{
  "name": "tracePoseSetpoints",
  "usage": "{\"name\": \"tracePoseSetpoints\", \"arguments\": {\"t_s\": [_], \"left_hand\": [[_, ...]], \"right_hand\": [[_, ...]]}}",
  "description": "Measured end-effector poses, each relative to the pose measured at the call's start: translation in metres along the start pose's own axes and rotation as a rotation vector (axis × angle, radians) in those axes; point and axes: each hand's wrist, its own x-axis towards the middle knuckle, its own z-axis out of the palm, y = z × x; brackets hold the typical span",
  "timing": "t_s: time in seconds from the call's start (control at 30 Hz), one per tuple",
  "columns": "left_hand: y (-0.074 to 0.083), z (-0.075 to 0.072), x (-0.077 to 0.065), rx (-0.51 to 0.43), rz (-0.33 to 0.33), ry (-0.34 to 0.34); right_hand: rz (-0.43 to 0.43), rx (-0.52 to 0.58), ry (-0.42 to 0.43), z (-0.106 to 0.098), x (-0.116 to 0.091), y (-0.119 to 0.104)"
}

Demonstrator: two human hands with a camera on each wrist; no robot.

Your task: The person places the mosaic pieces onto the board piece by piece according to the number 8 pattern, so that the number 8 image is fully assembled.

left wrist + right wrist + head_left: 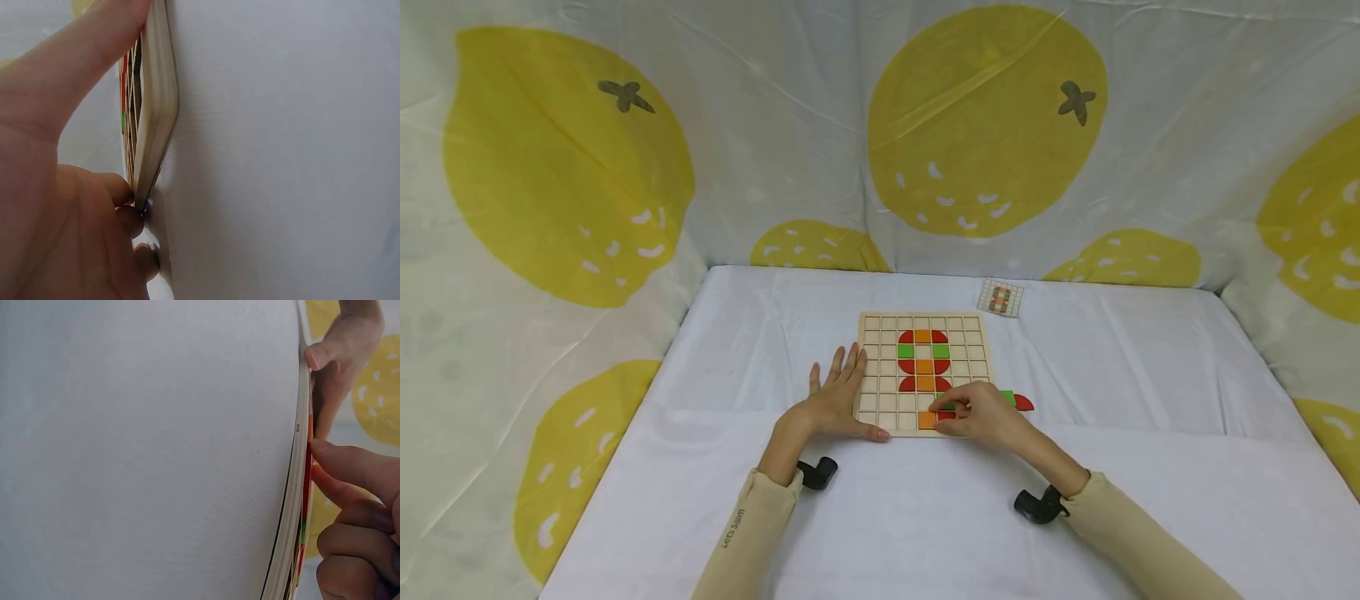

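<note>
A wooden grid board lies on the white cloth. Red, green and orange tiles form a pattern down its middle columns. My left hand rests along the board's left edge, fingers straight and spread, the thumb at the front edge. In the left wrist view the thumb and fingertips touch the board's wooden rim. My right hand is over the lower part of the board. Its thumb and index finger pinch an orange square tile in the front row. Red and green tiles beside it are partly hidden by the fingers.
A small card with a printed grid pattern lies behind the board's right corner. A green tile and a red rounded tile lie just off the board's right side. A lemon-print curtain stands behind the table.
</note>
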Motion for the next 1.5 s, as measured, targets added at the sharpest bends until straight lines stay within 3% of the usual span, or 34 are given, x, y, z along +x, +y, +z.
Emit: {"name": "tracePoseSetpoints", "arguments": {"t_s": [0.27,0.6,0.87,1.17,1.5], "left_hand": [[0.001,0.0,0.0,-0.001,0.002,-0.003],[0.0,0.0,-0.001,-0.002,-0.005,-0.002],[-0.002,0.0,-0.001,-0.028,0.003,-0.003],[-0.001,0.0,-0.002,-0.03,0.008,-0.004],[0.0,0.0,-0.001,-0.018,0.004,-0.001]], "right_hand": [[0.011,0.008,-0.005,-0.01,-0.004,0.002],[0.094,-0.041,0.111,-0.046,-0.027,0.023],[0.129,-0.058,0.166,-0.062,-0.045,0.042],[0.116,-0.108,0.223,-0.07,-0.051,0.055],[0.18,-0.09,0.19,-0.067,-0.046,0.064]]}}
